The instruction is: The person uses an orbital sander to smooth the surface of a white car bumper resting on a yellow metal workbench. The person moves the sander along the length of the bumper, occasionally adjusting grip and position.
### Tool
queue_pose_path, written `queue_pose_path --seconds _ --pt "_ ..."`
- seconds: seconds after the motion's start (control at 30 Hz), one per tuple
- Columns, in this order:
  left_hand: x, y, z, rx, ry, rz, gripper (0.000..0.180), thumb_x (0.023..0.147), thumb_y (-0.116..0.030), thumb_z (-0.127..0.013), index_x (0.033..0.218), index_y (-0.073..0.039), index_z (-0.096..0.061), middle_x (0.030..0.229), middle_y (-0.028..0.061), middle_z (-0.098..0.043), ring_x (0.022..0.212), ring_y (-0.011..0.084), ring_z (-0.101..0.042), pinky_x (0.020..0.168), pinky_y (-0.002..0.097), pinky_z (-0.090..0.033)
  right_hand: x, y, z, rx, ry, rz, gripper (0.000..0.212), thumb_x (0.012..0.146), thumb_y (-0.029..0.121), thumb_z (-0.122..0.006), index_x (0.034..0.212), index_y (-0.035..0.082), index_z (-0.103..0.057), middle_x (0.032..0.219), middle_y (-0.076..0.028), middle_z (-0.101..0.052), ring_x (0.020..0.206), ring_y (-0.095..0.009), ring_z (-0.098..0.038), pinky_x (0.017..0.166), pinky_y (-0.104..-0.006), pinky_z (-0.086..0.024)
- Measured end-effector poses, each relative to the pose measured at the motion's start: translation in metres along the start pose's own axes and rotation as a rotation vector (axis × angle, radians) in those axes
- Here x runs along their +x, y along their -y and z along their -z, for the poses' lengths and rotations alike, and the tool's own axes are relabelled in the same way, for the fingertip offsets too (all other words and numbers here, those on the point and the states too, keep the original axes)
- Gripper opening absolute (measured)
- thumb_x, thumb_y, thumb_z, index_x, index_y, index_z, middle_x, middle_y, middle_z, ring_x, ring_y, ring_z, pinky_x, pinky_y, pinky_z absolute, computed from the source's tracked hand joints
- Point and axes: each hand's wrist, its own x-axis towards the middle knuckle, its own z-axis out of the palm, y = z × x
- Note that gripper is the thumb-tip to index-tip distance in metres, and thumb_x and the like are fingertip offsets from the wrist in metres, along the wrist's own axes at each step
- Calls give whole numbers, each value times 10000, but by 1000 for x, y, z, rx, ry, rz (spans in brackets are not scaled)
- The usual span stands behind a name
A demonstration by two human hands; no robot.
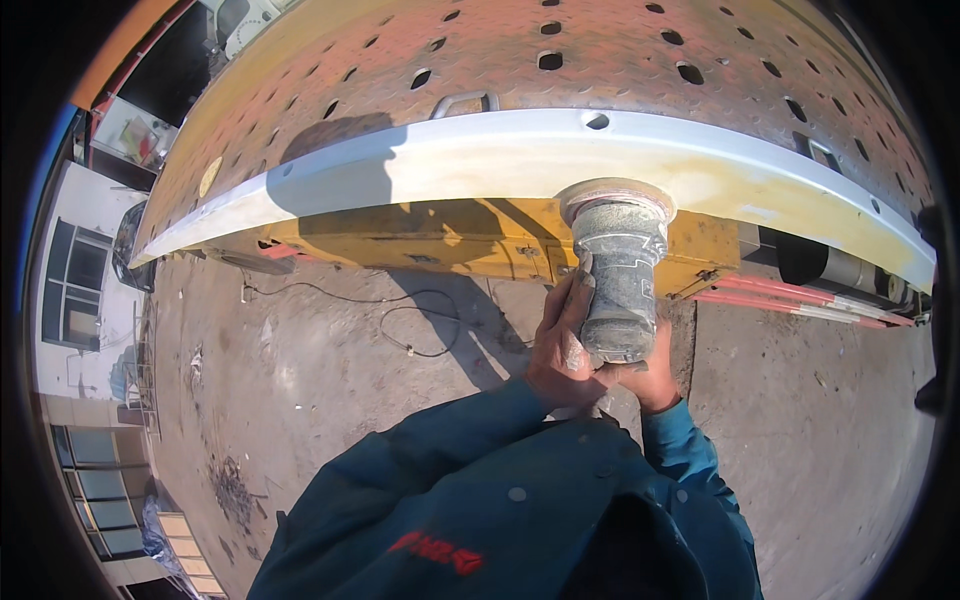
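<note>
A dusty grey power sander stands upright in front of me, its body pointing toward my chest. Its round pad meets the outer face of a long metal edge beam, which is whitish with yellowish patches. My left hand wraps the sander's left side near the bottom, thumb along the casing. From the right, my right hand grips the lower end, most of its fingers hidden behind the tool. Both sleeves are dark teal.
Beyond the beam lies a rusty plate deck with oval holes and metal loops. Yellow boxes sit under the beam. A dark cable loops across the concrete ground. Red-and-white bars lie at the right.
</note>
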Motion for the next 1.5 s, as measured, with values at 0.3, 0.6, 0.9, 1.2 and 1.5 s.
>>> queue_pose_path --seconds 0.3,0.6,0.9,1.2,1.5 --pt "-41 59 105 -16 -58 327 1297 751 -515 -1012 1689 68 -331 1612 304 -503 1514 490 -494 1254 605 -421 48 52 -109 -171 172 29 585 823 263 -886 1257 -31 -627 1043 -312 -778 928 -513 -773 827 -564 -624" --pt "-34 69 104 101 32 162 1172 811 -580 -971 1636 46 -421 1523 272 -571 1408 448 -578 1190 585 -472 46 60 -103 -263 114 -41 602 823 304 -896 1261 -6 -623 968 -275 -761 914 -506 -771 787 -582 -622" --pt "-9 22 27 -101 31 49 1313 824 -627 -975 1703 89 -313 1657 340 -473 1528 541 -482 1234 625 -467 9 35 -21 -171 -64 -16 682 708 258 -959 1294 16 -710 1057 -227 -812 928 -465 -812 831 -487 -654" --pt "0 10 14 -56 59 13 1298 821 -443 -1013 1719 114 -261 1634 377 -500 1517 587 -496 1246 605 -484 -3 8 -12 -28 -33 -51 572 779 265 -945 1267 24 -768 1116 -188 -828 986 -387 -832 858 -449 -649" --pt "-43 62 90 -6 24 301 1377 687 -474 -1076 1710 47 -316 1607 303 -517 1475 486 -543 1225 580 -475 36 35 -96 -233 116 33 488 847 200 -870 1220 -16 -642 1104 -275 -770 938 -488 -781 788 -549 -621"
